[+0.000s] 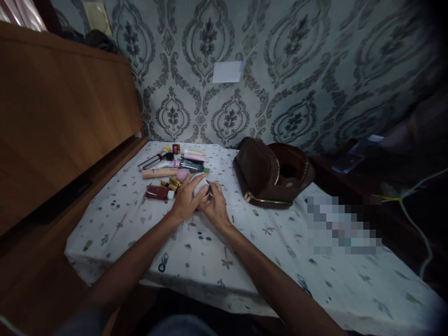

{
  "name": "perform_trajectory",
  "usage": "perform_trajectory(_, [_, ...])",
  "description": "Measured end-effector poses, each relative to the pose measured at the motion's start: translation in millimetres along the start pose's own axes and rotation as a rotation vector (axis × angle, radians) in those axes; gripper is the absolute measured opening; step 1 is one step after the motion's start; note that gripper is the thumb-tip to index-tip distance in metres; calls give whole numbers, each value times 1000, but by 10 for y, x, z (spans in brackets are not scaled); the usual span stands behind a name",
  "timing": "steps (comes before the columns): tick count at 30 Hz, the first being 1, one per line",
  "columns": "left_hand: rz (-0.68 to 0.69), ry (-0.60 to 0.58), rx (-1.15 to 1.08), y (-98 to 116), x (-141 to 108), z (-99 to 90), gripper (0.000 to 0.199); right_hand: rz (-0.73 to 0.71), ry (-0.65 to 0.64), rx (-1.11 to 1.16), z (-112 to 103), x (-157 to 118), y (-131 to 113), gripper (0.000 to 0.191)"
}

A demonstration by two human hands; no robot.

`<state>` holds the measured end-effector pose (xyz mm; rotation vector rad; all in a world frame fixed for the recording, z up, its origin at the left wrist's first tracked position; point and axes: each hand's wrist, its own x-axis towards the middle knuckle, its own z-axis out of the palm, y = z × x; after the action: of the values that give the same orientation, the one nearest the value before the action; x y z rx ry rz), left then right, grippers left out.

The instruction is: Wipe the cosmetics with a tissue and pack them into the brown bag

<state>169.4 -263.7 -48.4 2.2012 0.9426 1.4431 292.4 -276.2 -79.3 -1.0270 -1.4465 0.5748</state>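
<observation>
The person's left hand [186, 199] curls around a small white rounded item [200, 183], holding it above the patterned cloth [210, 254]; the right hand [216, 205] closes on the item's other side, its fingers bent at a dark edge. The hands partly cover the item, so its exact kind cannot be told. Just left of the grip lie a dark red bottle [157, 192] with a white cap and some gold tubes [170, 185]. Slightly beyond the grip is a pink rounded piece [182, 174], with a beige tube [159, 173] to its left. Right of the grip, well apart, sits a brown bag [257, 172], its compartment gaping. Farther beyond the grip are a silver cylinder [150, 162], a small red box [176, 149] and, behind everything, the patterned wall [245, 112] bearing a white sheet [227, 72].
</observation>
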Motion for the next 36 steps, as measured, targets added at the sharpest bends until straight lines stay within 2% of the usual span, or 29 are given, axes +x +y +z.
perform_trajectory(4, [-131, 28, -218, -61, 49, -1, 45, 145, -62, 252, 14, 18, 2, 54])
perform_trajectory(7, [-222, 44, -330, -103, 46, 40, 50, 289, -85, 470, 22, 24, -18, 56])
perform_trajectory(13, [-238, 43, -334, -130, -5, 137, 51, 368, -7, 676, -5, 40, -38, 48])
perform_trajectory(20, [-37, -16, -88, -93, -95, 178, 48, 401, 62, 669, -60, 84, 24, 47])
perform_trajectory(23, [-10, -33, -10, -60, -125, 154, 47, 382, 50, 655, -68, 71, 37, 49])
perform_trajectory(26, [-18, -34, -47, -44, -113, 106, 46, 403, 28, 632, -66, 45, 22, 47])
perform_trajectory(30, [-124, -11, -237, -82, -55, 57, 50, 460, -41, 681, -60, 37, -35, 48])
perform_trajectory(36, [-358, 4, -581, -151, -52, 101, 52, 386, -28, 636, -61, 64, -36, 51])
